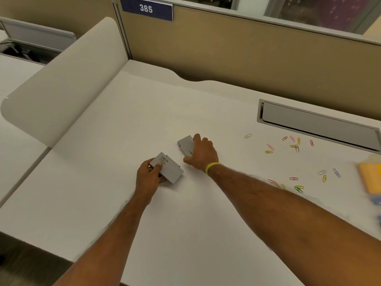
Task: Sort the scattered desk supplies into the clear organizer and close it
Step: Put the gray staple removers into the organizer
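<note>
Head camera: a person's left hand [149, 174] pinched a small grey rectangular box [168, 169] while the right hand [201, 153] curled over a second grey box [185, 144] on the white desk [123, 120]. Coloured wire paper clips [292, 145] lay scattered and unsorted nearby. The clear organizer was out of view, so sorting seemingly had barely begun.

Two small boxes are near the middle of the bench [115, 124], close together. The near box [168, 168] is on the left, held in the left hand [147, 175]. The far box [185, 144] lies just behind and to its right, gripped under the right hand [203, 154]. Paper clips [294, 146] are scattered on the bench well to the right of both boxes. A pad [370, 178] lies at the right edge. A hatch [317, 124] sits in the bench behind the clips. A partition [247, 52] stands along the back and a divider [68, 79] along the left.
</note>
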A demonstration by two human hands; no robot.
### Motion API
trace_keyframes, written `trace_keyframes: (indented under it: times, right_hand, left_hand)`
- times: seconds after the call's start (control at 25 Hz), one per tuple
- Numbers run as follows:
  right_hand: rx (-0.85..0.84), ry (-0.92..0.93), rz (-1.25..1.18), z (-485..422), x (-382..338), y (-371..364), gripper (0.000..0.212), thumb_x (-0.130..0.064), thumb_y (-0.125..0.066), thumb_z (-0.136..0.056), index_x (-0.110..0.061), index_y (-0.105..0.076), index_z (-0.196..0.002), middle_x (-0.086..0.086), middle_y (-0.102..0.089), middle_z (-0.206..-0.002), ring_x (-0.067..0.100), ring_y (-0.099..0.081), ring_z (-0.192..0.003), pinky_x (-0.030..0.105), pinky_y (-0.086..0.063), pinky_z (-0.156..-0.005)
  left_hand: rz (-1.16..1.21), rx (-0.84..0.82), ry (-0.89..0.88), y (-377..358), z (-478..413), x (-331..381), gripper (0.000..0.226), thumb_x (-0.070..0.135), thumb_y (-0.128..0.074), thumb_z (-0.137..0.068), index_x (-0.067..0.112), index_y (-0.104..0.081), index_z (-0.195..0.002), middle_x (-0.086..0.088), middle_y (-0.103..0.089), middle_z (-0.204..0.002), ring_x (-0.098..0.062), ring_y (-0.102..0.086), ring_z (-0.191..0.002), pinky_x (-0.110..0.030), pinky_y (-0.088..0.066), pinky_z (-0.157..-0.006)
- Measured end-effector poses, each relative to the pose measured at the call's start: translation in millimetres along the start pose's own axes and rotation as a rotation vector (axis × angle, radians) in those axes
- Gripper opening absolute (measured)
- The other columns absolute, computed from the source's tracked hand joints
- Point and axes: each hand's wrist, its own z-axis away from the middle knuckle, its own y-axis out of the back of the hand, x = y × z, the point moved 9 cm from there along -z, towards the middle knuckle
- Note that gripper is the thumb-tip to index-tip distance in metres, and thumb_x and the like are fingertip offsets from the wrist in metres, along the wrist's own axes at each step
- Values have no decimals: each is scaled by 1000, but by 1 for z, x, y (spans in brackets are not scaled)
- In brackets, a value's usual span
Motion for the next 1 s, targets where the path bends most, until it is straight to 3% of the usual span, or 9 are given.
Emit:
trace_keyframes:
  times: [0.12,0.24,0.32,0.4,0.44,0.52,0.64,0.8,1.0]
  right_hand:
    - [7,-118,-337,14,20,11,81,-40,-76,-64,-18,-35,-132,9,-55,-114,28,-54,-105,39,-51,-83]
    - [-31,-219,-732,38,37,17,83,-37,-76,-71,-18,-34,-139,8,-60,-117,23,-59,-105,35,-51,-87]
    - [-58,-250,-937,56,43,20,67,-32,-74,-77,-17,-43,-134,8,-63,-110,22,-61,-100,35,-51,-85]
    - [-56,-227,-1088,75,49,28,26,-25,-70,-79,-15,-63,-102,3,-64,-87,20,-58,-83,30,-47,-73]
    - [-42,-226,-1126,85,52,32,10,-23,-69,-79,-16,-65,-83,1,-61,-77,18,-55,-77,29,-44,-70]
    - [-9,-247,-1145,104,62,37,13,-22,-67,-80,-18,-64,-68,-3,-61,-71,16,-53,-72,28,-44,-67]
    - [55,-301,-1148,131,79,39,5,-24,-66,-82,-20,-67,-78,-6,-67,-80,13,-58,-76,26,-46,-68]
    - [86,-374,-1169,161,97,37,16,-32,-69,-75,-21,-65,-86,-4,-68,-90,14,-61,-88,26,-47,-68]
    - [205,-429,-1169,187,124,54,24,-29,-69,-78,-17,-64,-98,0,-67,-96,11,-60,-86,21,-46,-66]
  left_hand:
    - [41,8,28,-4,4,1,27,14,-55,-96,10,-54,-123,-10,-64,-114,-22,-67,-95,-38,-59,-70]
    - [101,-28,42,-17,16,4,30,9,-55,-95,7,-52,-125,-14,-63,-117,-27,-67,-100,-36,-60,-70]
    - [160,-53,55,-29,29,6,38,3,-57,-93,7,-47,-129,-15,-62,-119,-30,-66,-102,-34,-61,-69]
    - [218,-75,52,-45,44,10,46,-2,-57,-90,11,-43,-132,-14,-60,-120,-33,-65,-104,-33,-61,-68]
    - [241,-91,44,-54,51,12,50,-4,-58,-89,13,-43,-133,-13,-58,-121,-33,-65,-105,-33,-61,-68]
    - [289,-122,26,-73,65,16,52,-6,-57,-88,17,-43,-133,-13,-58,-121,-33,-64,-106,-34,-61,-71]
    - [364,-132,0,-100,88,20,46,-6,-56,-89,20,-45,-125,-11,-61,-112,-30,-65,-102,-34,-61,-70]
    - [342,-185,-17,-134,117,17,32,3,-57,-91,16,-45,-117,-2,-61,-104,-23,-65,-98,-27,-59,-65]
    - [270,-281,22,-169,147,1,32,8,-58,-92,12,-45,-121,-13,-62,-113,-23,-68,-95,-23,-58,-67]
